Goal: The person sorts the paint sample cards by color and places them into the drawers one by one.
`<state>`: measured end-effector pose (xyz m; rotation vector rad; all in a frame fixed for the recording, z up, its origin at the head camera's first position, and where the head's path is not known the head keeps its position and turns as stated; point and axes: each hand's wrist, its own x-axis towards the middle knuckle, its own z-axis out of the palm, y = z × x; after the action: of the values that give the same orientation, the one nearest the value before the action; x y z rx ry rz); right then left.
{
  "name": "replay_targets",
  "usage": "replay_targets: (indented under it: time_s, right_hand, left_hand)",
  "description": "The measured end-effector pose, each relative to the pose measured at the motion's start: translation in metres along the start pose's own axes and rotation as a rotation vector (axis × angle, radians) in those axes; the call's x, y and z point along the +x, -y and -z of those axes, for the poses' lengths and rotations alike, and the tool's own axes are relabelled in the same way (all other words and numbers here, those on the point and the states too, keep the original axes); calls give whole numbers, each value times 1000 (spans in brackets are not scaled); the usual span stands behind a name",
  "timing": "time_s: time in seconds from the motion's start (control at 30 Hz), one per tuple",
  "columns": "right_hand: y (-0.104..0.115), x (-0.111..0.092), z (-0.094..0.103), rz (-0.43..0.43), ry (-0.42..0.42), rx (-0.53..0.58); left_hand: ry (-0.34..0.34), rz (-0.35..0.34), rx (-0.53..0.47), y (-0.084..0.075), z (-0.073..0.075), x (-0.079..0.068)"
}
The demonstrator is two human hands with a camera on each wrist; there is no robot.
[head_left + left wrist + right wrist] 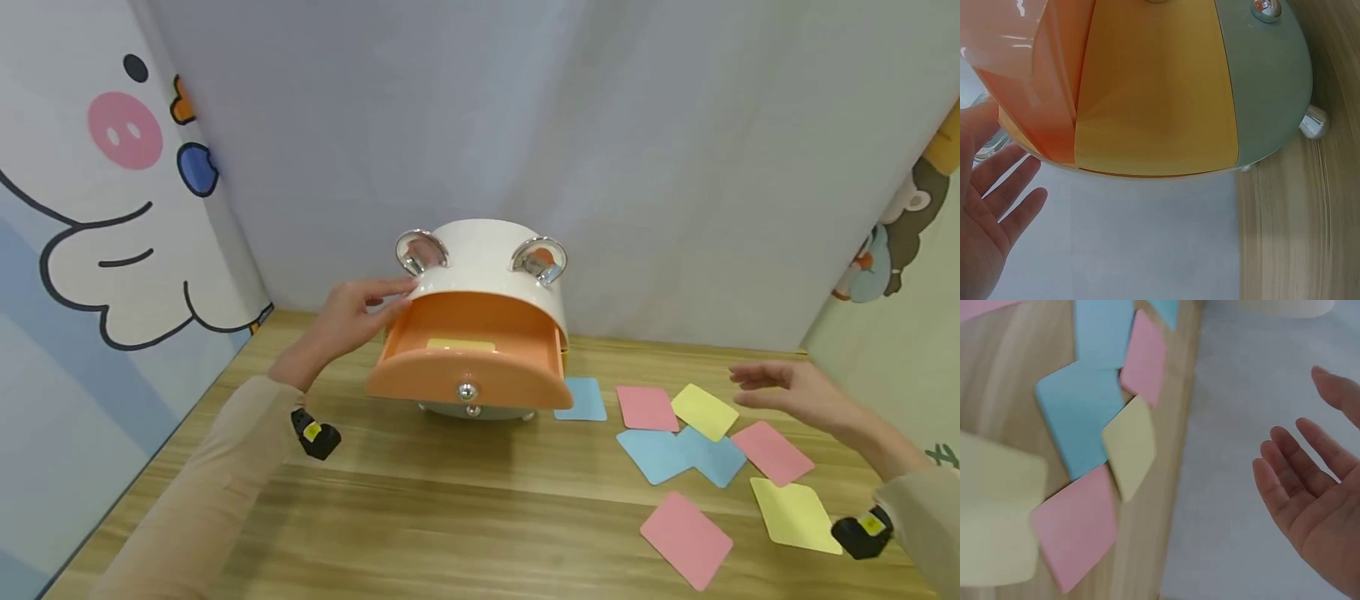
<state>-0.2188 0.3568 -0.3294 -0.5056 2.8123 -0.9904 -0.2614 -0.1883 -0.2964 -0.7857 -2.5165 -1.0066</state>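
A small white drawer cabinet (480, 258) with silver ring ears stands on the table. Its orange top drawer (468, 375) is pulled out, and a yellow card (461, 344) shows inside it. Below are a yellow drawer (1157, 94) and a grey-green drawer (1266, 81), both closed. My left hand (352, 318) touches the cabinet's upper left edge beside the ear, its fingers loosely extended in the left wrist view. Over the right end of the table hangs my right hand (798, 393), fingers relaxed and holding nothing, near a yellow card (705, 412) and a pink card (772, 452).
Several pink, blue and yellow cards lie to the right of the cabinet, including a pink card (686, 540) toward the front and a blue card (585, 399) close beside the cabinet. A pale curtain (637, 167) hangs behind the wooden table (450, 517); printed panels flank it.
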Motion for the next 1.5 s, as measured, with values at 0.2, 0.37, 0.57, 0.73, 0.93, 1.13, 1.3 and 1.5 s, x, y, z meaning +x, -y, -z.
replay_targets:
  time_s: [0.2, 0.37, 0.57, 0.73, 0.93, 1.13, 1.3, 1.5]
  right_hand:
    - [-57, -36, -8, 3, 14, -99]
    - [-83, -56, -18, -68, 76, -139]
    - [-100, -74, -36, -51, 50, -216]
    - [-105, -80, -45, -9, -5, -265]
    - [-106, -81, -45, 33, 12, -264]
    - [-115, -81, -48, 156, 76, -119]
    - [-116, -77, -46, 157, 152, -107]
    - [-112, -76, -42, 137, 228, 13]
  left_hand:
    - [-7, -4, 0, -1, 1, 2]
    - [-8, 0, 9, 0, 1, 3]
    - [1, 14, -6, 1, -1, 5]
    - [-11, 26, -19, 0, 1, 5]
    - [-33, 14, -25, 1, 1, 3]
    - [-27, 21, -36, 0, -1, 1]
    - [-19, 13, -40, -2, -3, 0]
    - [-14, 12, -43, -1, -3, 0]
